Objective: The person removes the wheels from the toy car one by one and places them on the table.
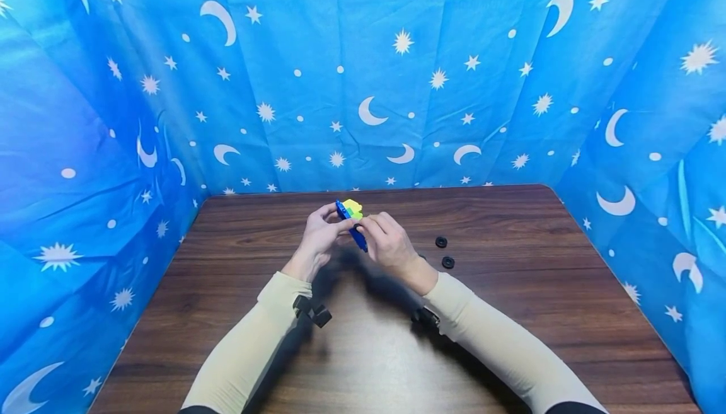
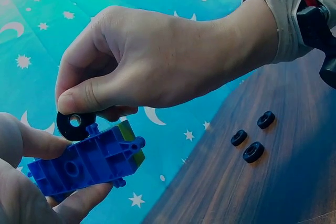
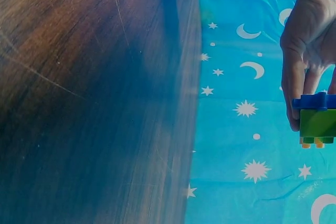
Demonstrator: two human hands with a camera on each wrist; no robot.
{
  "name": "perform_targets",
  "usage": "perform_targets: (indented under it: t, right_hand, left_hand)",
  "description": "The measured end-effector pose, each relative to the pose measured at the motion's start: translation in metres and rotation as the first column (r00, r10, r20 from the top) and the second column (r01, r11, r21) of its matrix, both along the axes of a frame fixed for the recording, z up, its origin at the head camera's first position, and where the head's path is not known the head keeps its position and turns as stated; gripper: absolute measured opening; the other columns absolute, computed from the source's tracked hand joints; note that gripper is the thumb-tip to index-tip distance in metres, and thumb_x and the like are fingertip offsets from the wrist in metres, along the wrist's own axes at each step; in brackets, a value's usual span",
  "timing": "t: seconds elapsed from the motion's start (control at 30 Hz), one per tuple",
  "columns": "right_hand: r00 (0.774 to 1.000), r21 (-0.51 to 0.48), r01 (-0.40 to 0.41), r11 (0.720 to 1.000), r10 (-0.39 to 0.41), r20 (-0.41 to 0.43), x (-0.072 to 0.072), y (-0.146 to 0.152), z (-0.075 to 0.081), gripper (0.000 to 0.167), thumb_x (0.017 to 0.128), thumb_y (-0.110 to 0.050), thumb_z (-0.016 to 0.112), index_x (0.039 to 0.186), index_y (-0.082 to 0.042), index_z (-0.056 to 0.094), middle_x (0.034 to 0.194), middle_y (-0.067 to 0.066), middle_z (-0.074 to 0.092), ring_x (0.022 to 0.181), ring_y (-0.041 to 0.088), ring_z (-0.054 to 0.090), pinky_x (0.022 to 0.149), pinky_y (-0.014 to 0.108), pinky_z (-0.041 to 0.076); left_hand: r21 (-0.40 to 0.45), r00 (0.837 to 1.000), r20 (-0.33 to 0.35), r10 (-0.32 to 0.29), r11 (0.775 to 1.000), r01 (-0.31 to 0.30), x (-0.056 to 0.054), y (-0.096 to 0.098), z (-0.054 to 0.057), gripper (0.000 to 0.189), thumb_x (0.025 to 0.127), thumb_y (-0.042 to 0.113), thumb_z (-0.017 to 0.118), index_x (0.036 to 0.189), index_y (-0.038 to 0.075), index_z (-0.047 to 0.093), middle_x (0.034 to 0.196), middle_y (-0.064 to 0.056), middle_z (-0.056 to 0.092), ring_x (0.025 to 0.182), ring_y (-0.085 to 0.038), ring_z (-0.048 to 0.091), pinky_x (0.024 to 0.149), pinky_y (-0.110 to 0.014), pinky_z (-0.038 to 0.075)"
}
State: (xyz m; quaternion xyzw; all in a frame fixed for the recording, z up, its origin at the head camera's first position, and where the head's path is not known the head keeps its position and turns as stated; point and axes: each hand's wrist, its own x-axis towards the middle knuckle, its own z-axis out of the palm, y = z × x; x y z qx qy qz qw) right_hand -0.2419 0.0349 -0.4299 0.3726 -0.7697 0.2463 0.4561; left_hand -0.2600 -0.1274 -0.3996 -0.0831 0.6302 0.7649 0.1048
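Note:
My left hand (image 1: 317,237) grips a blue toy car base (image 2: 89,169) by its sides, its ribbed underside facing the left wrist camera. Short axle pegs stick out from the base's edges. A green block (image 3: 317,124) and a yellow block (image 1: 351,205) are stacked on its other face. Between thumb and fingers, my right hand (image 1: 391,244) pinches a black toy wheel (image 2: 65,129). That wheel sits right beside one peg at the base's edge, close to the left thumb. Both hands are raised over the table's far half.
Three more black wheels lie on the brown wooden table (image 1: 227,300), right of the hands; one wheel (image 2: 253,152) is nearest in the left wrist view. A blue curtain (image 1: 317,118) with moons and stars surrounds the table's back and sides.

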Motion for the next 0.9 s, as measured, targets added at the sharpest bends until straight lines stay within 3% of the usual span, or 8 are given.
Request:
perform_targets:
  t: [0.33, 0.9]
  right_hand:
    - [0.999, -0.031, -0.014, 0.999, 0.013, -0.043, 0.003, 0.002, -0.011, 0.011, 0.091, -0.007, 0.064, 0.096, 0.003, 0.066, 0.086, 0.011, 0.065, 0.074, 0.024, 0.059, 0.066, 0.032, 0.053]
    - [0.997, -0.066, -0.022, 0.998, 0.017, -0.078, 0.011, 0.009, -0.026, 0.010, 0.086, -0.003, 0.069, 0.094, 0.003, 0.067, 0.085, 0.011, 0.067, 0.075, 0.023, 0.061, 0.068, 0.032, 0.055]
  left_hand:
    - [-0.040, 0.999, -0.040, -0.013, 0.999, 0.012, 0.006, -0.003, -0.011, 0.056, 0.083, -0.004, 0.072, 0.134, 0.005, 0.052, 0.126, -0.014, 0.054, 0.083, -0.019, 0.069, 0.074, -0.033, 0.060]
    - [-0.069, 0.992, -0.119, -0.040, 0.997, 0.032, 0.017, -0.010, -0.034, 0.061, 0.083, 0.000, 0.073, 0.138, 0.006, 0.048, 0.131, -0.014, 0.052, 0.097, -0.026, 0.068, 0.082, -0.040, 0.059]
